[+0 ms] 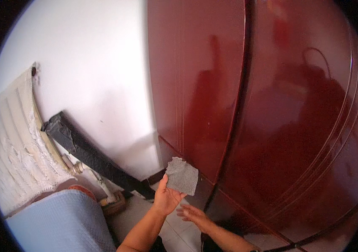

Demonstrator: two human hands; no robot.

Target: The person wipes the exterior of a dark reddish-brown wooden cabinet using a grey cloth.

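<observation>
My left hand [167, 197] is raised palm up in front of a dark red glossy wooden door [195, 84]. It holds a small grey cloth [182, 175] by the lower edge, pinched between thumb and fingers, and the cloth lies against the door's bottom part. My right hand [192, 214] is just below and to the right of it, fingers spread, holding nothing. Both forearms come up from the lower edge.
A second dark red door panel [309, 126] with curved grooves fills the right. A white wall [90, 84] is on the left, with a black wrapped pipe [90, 155] slanting down it, a cream lace cloth [13, 147] and a light blue textured cover [57, 222].
</observation>
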